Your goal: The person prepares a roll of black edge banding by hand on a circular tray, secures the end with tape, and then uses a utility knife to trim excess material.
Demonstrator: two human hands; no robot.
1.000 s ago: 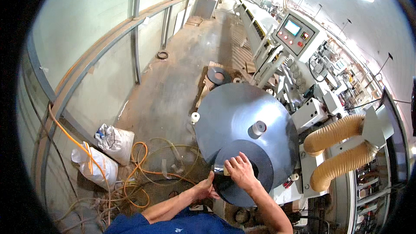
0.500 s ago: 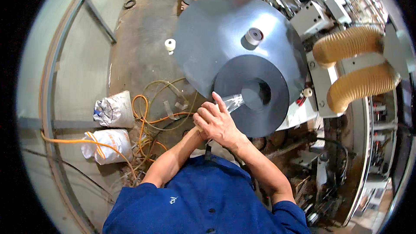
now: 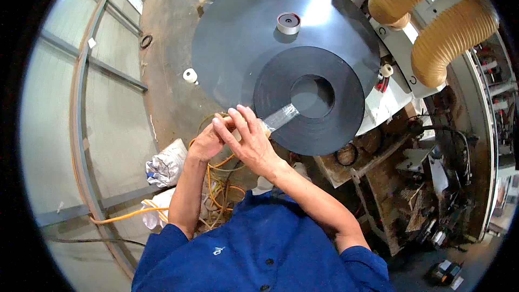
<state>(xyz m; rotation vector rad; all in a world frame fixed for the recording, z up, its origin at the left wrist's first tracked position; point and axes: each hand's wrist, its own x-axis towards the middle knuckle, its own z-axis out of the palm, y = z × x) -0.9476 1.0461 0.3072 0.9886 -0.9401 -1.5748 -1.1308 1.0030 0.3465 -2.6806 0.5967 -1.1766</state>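
While right hand [image 3: 250, 143] is overlapping left hand [image 3: 206, 144] | grips: cannot tell | black ring-shaped coil [image 3: 327, 132] is lying flat, clear tape [image 3: 281, 117] crossing it

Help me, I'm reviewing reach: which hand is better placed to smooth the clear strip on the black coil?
Probably the right hand: it is closer to the clear strip on the black coil, beside the strip's outer end. The left hand sits farther left.
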